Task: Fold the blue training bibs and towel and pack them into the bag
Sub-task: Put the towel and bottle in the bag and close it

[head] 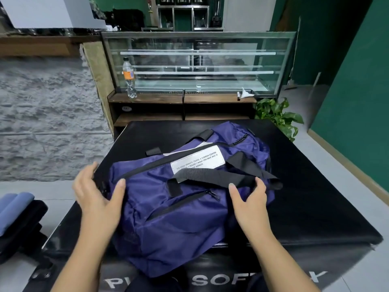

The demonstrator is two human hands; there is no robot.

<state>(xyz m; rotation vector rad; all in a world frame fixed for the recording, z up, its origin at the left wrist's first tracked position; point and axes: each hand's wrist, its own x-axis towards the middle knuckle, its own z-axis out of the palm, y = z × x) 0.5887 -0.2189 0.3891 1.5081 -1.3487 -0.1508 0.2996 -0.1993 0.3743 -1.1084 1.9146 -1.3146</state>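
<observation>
We see the bag (168, 218) zipped up on the black box (315, 197), contents hidden. Our left hand (99, 194) pinches its zipper end; our right hand (250, 199) grips its strap (210, 175). Folded blue cloth (14, 209) lies well left.

Bag (179, 207) lies on the padded block (315, 197) in front of you, its near end overhanging the front edge. Your left hand (99, 197) sits at its left end, right hand (250, 199) at the strap (221, 175). Folded cloths (14, 209), possibly bibs, lie far left. Display case (197, 64) stands behind, bottle (129, 77) on its left ledge, plant (277, 116) right.
</observation>
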